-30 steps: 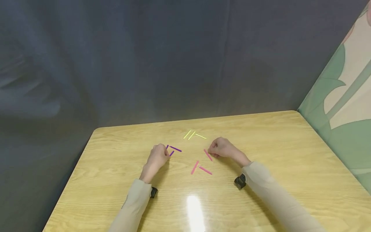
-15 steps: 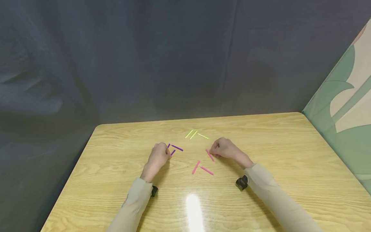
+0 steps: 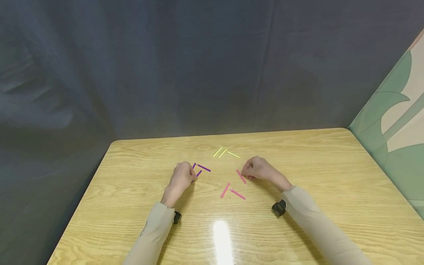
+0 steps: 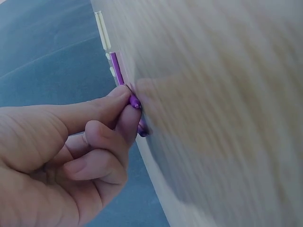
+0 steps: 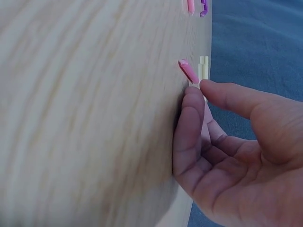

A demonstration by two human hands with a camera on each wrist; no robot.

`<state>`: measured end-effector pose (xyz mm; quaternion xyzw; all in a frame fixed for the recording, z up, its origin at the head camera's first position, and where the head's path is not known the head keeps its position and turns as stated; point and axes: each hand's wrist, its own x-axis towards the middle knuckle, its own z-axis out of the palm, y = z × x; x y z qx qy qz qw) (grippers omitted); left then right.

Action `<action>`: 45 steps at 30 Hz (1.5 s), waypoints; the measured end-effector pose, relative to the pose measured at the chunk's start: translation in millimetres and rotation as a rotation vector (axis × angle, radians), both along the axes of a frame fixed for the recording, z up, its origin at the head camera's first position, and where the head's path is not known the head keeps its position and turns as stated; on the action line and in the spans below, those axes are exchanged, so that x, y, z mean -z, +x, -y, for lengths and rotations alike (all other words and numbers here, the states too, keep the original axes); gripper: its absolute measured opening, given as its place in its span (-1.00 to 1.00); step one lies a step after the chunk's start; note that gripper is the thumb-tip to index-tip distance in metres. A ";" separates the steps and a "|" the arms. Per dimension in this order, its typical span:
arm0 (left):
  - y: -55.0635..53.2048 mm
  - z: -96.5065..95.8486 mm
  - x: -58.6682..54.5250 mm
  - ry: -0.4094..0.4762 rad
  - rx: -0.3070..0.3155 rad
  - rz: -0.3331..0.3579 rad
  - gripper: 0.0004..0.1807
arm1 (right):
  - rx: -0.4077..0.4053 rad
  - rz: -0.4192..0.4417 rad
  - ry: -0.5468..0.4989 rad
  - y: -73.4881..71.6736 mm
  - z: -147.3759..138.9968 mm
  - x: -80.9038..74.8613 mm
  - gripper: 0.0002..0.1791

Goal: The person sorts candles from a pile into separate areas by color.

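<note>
My left hand (image 3: 180,179) pinches a thin purple stick (image 3: 200,172) between thumb and forefinger, low over the table. In the left wrist view the end of this purple stick (image 4: 135,102) pokes out past the fingertips. Two more purple sticks lie close by, one slanting (image 3: 204,168) and one partly behind the hand (image 3: 194,165). My right hand (image 3: 260,170) pinches a pink stick (image 3: 243,179) at the table surface; its free end (image 5: 186,67) shows beyond the fingertips in the right wrist view. Two other pink sticks (image 3: 225,190) (image 3: 237,194) lie nearer to me.
Three yellow sticks (image 3: 223,153) lie farther back, two side by side and one slanting away. All rest on a light wooden table (image 3: 298,147). A dark curtain (image 3: 198,73) hangs behind its far edge, and a patterned panel (image 3: 397,121) stands at the right.
The head view has shifted slightly. A little more of the purple stick shows past my left fingers. Both hands otherwise stay at the same sticks.
</note>
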<state>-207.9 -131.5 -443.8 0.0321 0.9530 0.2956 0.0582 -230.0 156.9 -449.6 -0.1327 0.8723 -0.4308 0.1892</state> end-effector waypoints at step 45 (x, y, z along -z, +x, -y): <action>13.4 -31.2 -4.8 0.136 0.138 0.032 -0.80 | -0.002 -0.102 0.126 6.7 11.6 3.4 -0.73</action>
